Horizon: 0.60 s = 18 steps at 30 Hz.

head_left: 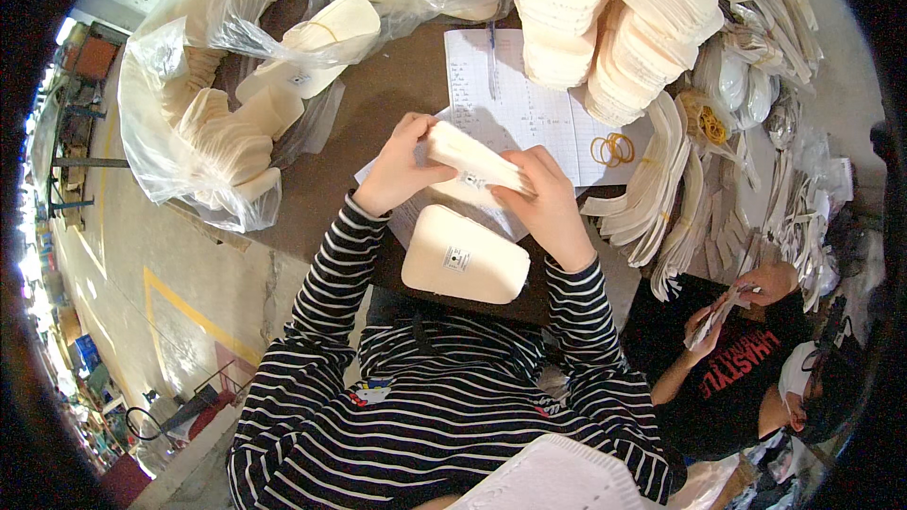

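Observation:
My left hand and my right hand grip the two ends of a small stack of cream pads, which look like shoe tongues. The stack is held edge-up over the table, with a small printed label showing on it. Each thumb presses the near side, while the other fingers are partly hidden behind. Just nearer to me, a cream rounded pad lies with its label facing up, apart from both hands. Under and beyond my hands spreads an open squared notebook with handwriting.
Large stacks of cream pads stand beyond the notebook. A clear plastic bag of similar pads lies left. A pen and rubber bands rest on the notebook. Bundled strips lie right. At lower right, a co-worker's hands hold pieces.

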Available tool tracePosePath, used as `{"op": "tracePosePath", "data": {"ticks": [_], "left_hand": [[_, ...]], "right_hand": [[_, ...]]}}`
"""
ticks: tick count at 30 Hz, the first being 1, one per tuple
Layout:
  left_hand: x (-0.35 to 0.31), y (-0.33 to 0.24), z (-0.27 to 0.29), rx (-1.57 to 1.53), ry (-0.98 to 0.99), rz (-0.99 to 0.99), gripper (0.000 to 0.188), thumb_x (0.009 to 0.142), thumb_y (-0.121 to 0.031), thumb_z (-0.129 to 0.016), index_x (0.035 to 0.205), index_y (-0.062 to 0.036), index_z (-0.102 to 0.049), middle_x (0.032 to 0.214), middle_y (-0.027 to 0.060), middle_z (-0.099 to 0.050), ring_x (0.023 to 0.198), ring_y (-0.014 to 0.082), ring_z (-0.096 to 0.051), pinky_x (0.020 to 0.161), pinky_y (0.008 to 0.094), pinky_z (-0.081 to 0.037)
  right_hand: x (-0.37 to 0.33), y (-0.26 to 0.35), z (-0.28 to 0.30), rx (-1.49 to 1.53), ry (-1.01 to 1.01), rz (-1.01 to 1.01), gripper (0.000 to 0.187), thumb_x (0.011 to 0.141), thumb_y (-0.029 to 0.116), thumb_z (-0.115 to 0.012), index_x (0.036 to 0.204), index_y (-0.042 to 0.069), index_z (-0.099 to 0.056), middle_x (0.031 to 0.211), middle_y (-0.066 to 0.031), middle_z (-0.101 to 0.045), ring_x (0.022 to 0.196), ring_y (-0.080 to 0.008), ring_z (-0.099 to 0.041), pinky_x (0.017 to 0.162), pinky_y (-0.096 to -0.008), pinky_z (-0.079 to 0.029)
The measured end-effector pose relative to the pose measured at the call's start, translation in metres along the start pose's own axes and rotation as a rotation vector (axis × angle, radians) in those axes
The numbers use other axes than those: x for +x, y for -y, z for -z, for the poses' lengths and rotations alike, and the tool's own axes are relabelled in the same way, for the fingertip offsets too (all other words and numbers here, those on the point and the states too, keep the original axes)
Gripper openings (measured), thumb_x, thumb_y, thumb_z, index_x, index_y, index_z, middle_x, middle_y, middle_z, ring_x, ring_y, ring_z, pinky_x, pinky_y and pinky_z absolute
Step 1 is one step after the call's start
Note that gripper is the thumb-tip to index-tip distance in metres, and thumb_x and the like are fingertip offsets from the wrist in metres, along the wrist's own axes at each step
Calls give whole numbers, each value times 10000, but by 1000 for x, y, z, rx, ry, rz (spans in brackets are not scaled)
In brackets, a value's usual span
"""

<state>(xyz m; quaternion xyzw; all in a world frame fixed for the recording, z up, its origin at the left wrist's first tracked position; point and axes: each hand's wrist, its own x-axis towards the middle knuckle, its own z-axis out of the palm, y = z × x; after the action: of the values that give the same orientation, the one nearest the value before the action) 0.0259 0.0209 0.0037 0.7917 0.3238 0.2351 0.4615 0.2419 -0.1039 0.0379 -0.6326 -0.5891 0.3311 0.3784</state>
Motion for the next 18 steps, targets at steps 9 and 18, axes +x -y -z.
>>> {"op": "tracePosePath", "data": {"ticks": [9, 18], "left_hand": [[-19, -9, -9, -365, 190, -99, 465, 911, 15, -578, 1360, -13, -462, 1285, 115, -554, 1291, 208, -485, 1104, 344, -355], [-20, -16, -4, -222, -51, 25, 269, 930, -43, -650, 1192, 17, -632, 1088, 87, -691, 1013, 161, -646, 911, 294, -508]], "right_hand": [[-10, -11, -3, -277, -168, 269, 425, 828, 32, -666, 1236, 14, -548, 1128, -177, -599, 1080, -397, -558, 974, -506, -423], [-6, -4, 5, -193, -114, 236, 320, 850, -10, -629, 1167, 13, -590, 1079, -170, -641, 995, -362, -610, 869, -424, -498]]}}
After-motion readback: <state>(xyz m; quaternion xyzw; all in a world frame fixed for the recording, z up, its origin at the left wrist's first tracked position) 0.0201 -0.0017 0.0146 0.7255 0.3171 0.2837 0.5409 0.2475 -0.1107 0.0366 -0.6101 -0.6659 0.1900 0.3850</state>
